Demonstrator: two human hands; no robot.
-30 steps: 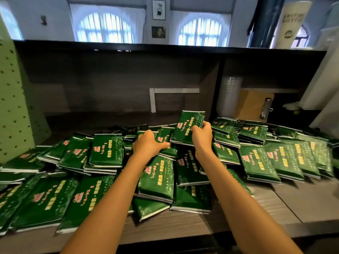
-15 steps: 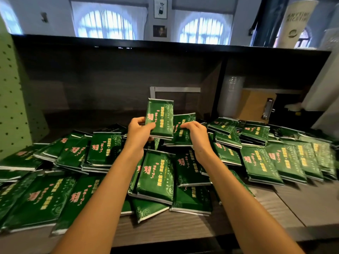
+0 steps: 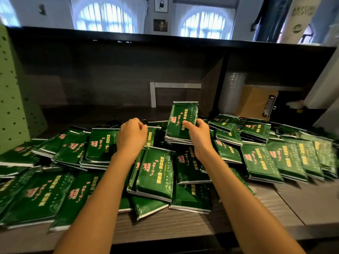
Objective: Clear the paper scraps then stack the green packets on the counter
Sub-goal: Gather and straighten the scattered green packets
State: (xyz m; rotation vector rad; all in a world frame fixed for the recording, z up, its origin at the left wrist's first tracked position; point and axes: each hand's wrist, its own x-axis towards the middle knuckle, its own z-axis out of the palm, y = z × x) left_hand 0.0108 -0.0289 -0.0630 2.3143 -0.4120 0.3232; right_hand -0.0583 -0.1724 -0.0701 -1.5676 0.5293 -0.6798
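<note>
Fingers [image 3: 185,123] of the right hand [image 3: 199,137] grip a small stack of green packets [image 3: 183,118], raised above the heap [image 3: 156,173] on the surface [image 3: 183,226]; left hand [image 3: 132,138] curls over loose packets, hold unclear. Stacking step; next, add another packet squarely.

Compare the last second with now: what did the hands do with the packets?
The left hand lifted a packet from the pile, passed it onto the stack in the right hand, let go and dropped back over the pile, fingers curled. The right hand kept gripping its stack. The rest of the pile on the counter stayed put.
</note>
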